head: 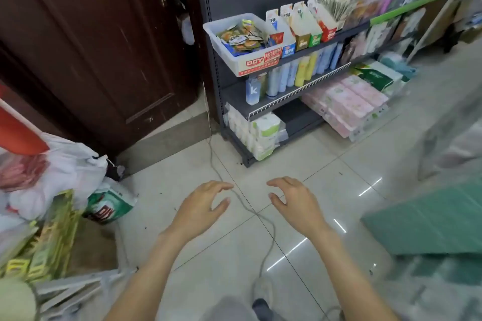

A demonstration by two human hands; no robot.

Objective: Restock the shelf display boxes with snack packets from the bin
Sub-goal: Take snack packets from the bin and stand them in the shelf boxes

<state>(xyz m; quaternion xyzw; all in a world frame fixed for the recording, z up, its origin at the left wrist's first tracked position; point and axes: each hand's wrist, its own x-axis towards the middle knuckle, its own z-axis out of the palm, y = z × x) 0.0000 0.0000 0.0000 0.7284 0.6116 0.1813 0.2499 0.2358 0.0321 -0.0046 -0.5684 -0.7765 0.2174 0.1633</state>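
Left hand (200, 206) and right hand (294, 200), each grip loosely spread and empty, above the floor (326, 177).

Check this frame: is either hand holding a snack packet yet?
No: the left hand and right hand hover empty above the floor, away from the bin on the shelf.

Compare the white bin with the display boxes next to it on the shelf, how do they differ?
The white bin is wide, low and open-topped, while the display boxes are narrow, tall and slanted. The white bin holds a loose jumble of snack packets; the display boxes look mostly empty from this view. The white bin is plain with a red label; the display boxes are colourfully printed. Both sit on the same shelf.
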